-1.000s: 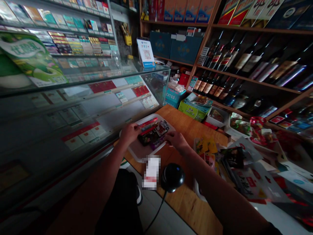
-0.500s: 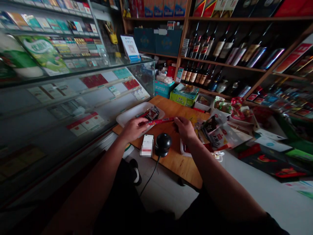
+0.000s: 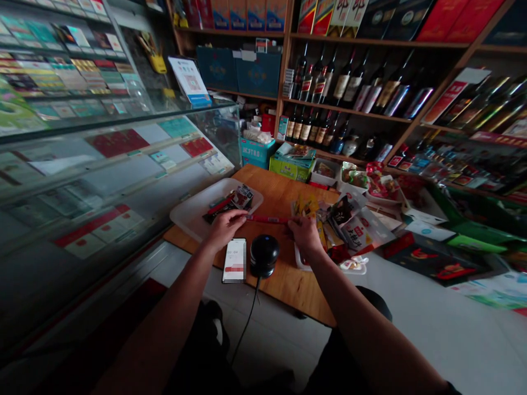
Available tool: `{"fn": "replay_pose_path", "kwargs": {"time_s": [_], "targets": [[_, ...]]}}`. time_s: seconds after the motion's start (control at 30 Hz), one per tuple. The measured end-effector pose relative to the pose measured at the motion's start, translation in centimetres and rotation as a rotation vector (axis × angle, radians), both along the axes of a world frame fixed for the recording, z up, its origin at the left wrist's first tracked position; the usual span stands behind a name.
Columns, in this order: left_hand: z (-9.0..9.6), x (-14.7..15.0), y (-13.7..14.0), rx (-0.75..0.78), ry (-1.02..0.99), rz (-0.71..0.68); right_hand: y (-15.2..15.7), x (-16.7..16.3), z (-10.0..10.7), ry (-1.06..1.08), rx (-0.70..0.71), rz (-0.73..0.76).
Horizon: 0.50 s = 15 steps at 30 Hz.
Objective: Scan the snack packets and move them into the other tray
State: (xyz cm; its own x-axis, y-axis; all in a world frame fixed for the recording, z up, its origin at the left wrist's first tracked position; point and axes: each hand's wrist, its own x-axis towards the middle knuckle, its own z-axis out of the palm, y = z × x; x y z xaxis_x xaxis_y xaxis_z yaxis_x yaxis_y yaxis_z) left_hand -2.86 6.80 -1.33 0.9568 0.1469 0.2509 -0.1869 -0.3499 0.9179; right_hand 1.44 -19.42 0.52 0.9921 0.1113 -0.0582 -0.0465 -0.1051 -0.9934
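Note:
A long, thin red packet [image 3: 267,219] is stretched level between my two hands above the wooden table. My left hand [image 3: 225,227] pinches its left end, and my right hand [image 3: 305,235] grips its right end. Just beyond my left hand, a white tray [image 3: 185,211] holds several snack packets [image 3: 239,202]. Below the red packet stands a round black scanner-like device [image 3: 264,253] with a cable. A phone [image 3: 234,259] with a lit screen lies to its left. Beside my right hand, several snack bags [image 3: 349,222] are heaped over another white tray [image 3: 303,263].
A glass display counter [image 3: 135,123] runs along the left. Shelves of bottles [image 3: 341,88] rise at the back. Open boxes of packets [image 3: 387,189] crowd the right side, and a green box [image 3: 292,164] stands behind the table [image 3: 284,192].
My view has swung to the right, so the surroundings sit further left. The red packet, still in both hands, has come lower, nearer the black device, and lies more level.

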Motion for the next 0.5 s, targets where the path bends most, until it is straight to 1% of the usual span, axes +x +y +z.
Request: {"fn": "replay_pose_path", "kwargs": {"time_s": [0.13, 0.2, 0.27, 0.37, 0.5], "targets": [[-1.0, 0.7, 0.6, 0.025, -0.007, 0.018, 1.0, -0.5, -1.0, -0.182, -0.347, -0.122], [-1.6, 1.0, 0.9, 0.03, -0.01, 0.04, 1.5, -0.5, -1.5, -0.229, -0.462, -0.182], [-2.0, 1.3, 1.1, 0.034, -0.037, 0.081, 1.9, -0.3, -2.3, -0.23, -0.475, -0.195], [-2.4, 1.6, 1.3, 0.063, -0.063, 0.138, 2.1, 0.3, -3.8, -0.192, -0.412, -0.15], [-2.4, 1.7, 1.2, 0.143, -0.048, 0.131, 1.9, 0.5, -5.1, -0.151, -0.358, -0.133]]}}
